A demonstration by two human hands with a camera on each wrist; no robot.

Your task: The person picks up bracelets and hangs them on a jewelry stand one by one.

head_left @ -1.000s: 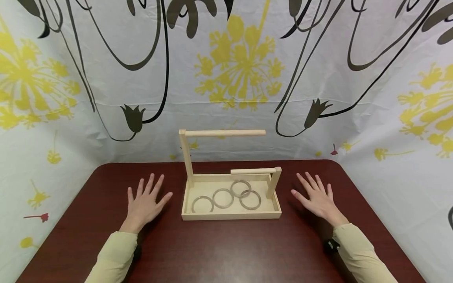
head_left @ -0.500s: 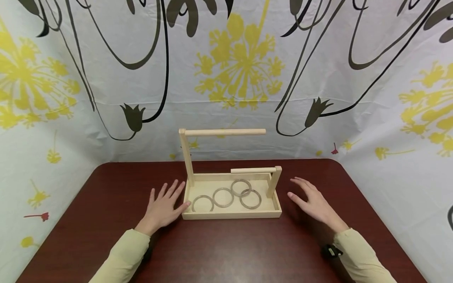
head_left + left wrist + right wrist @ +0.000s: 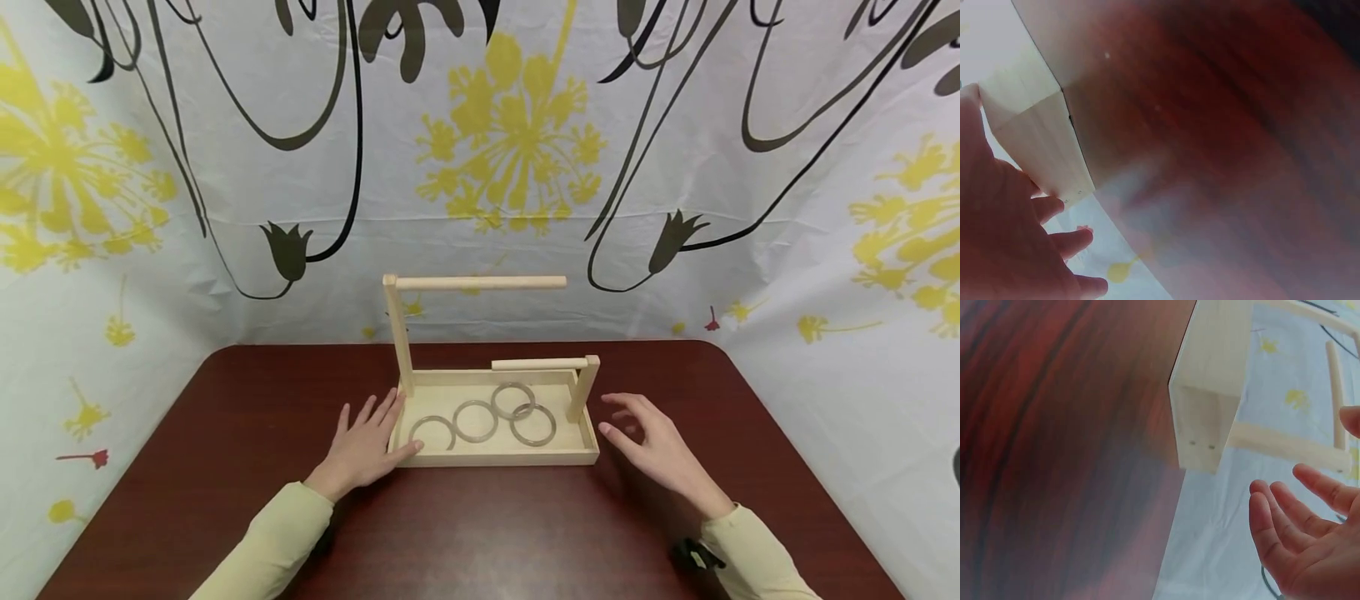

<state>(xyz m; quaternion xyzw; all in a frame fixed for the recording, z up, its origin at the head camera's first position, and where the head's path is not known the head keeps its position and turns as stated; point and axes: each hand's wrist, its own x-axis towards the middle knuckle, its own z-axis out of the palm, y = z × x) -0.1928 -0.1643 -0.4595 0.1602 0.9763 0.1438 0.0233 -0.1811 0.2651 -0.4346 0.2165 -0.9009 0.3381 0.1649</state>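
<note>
A pale wooden tray with two upright posts, each bearing a horizontal dowel, stands on the table. Inside lie several clear rings, among them a ring in the middle and two overlapping ones to its right. My left hand rests against the tray's left end, its thumb at the front left corner and its fingers fairly straight along the side. Past the tray's right end, my right hand is apart from it, fingers loosely bent and holding nothing. In the right wrist view, that hand is beside the tray's end wall.
The tall left post carries the long upper dowel; the short right post carries the lower dowel. Both dowels point inward with free ends. A dark red-brown table lies beneath, with a patterned cloth behind.
My left hand has moved right, from the bare table to the tray's left end. My right hand has shifted left towards the tray, its fingers bending from spread flat. The tray and rings stay put.
</note>
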